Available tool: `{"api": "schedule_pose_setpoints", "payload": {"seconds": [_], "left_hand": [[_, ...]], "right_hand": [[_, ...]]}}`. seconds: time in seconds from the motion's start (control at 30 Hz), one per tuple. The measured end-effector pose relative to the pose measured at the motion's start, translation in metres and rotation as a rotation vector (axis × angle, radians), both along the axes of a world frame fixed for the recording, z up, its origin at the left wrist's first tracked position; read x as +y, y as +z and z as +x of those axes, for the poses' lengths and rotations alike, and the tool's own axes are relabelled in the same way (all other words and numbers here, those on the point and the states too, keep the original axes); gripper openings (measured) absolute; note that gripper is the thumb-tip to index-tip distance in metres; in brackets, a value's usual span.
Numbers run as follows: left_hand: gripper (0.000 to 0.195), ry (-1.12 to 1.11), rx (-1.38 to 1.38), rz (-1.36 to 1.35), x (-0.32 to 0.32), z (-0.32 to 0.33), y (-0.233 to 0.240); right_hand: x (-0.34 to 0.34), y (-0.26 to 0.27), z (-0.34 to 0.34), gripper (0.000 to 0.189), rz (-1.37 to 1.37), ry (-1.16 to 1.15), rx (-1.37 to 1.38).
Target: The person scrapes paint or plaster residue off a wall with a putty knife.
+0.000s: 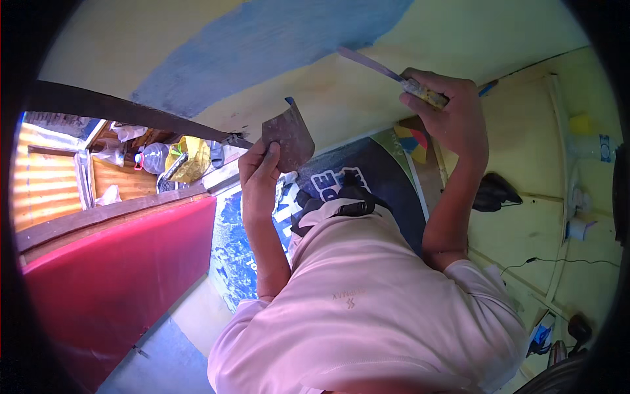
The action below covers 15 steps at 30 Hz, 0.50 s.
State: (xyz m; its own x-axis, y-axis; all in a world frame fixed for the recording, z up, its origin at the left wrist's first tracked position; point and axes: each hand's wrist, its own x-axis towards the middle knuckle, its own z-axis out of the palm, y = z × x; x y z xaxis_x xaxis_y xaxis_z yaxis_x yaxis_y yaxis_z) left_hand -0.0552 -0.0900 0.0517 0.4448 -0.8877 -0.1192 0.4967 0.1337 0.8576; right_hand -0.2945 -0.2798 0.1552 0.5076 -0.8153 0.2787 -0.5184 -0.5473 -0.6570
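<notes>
My left hand (pixel 260 172) grips a flat, stained, dull brown-grey plate (pixel 290 138) by its lower left edge; a small blue bit shows at its top corner. My right hand (pixel 453 111), raised further right, is closed on the worn, smeared handle of a putty knife (pixel 374 64). The narrow blade points up and left, its tip over the lower edge of a blue-grey band (pixel 256 54) on the cream wall (pixel 325 93). Whether the tip touches the wall, I cannot tell. The two tools are apart.
At left, an opening with a dark frame (pixel 123 111) shows a clear plastic bottle (pixel 154 157) and a yellow bag (pixel 192 157). Below it is a red panel (pixel 123 261). Printed sheeting (pixel 389 182) lies underfoot. A black item (pixel 494 192) hangs on the pale wall at right.
</notes>
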Motion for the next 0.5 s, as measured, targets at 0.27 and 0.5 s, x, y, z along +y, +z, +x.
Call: {"api": "schedule_pose_setpoints", "payload": {"seconds": [0.27, 0.5], "left_hand": [[0.033, -0.032, -0.042, 0.022, 0.0009, 0.0061, -0.0003], [0.032, -0.025, -0.018, 0.02, 0.0049, 0.0057, -0.0031]], "right_hand": [[0.0039, 0.0017, -0.0001, 0.032, -0.047, 0.021, 0.074], [0.0069, -0.0031, 0.0011, 0.032, -0.106, 0.016, 0.057]]}}
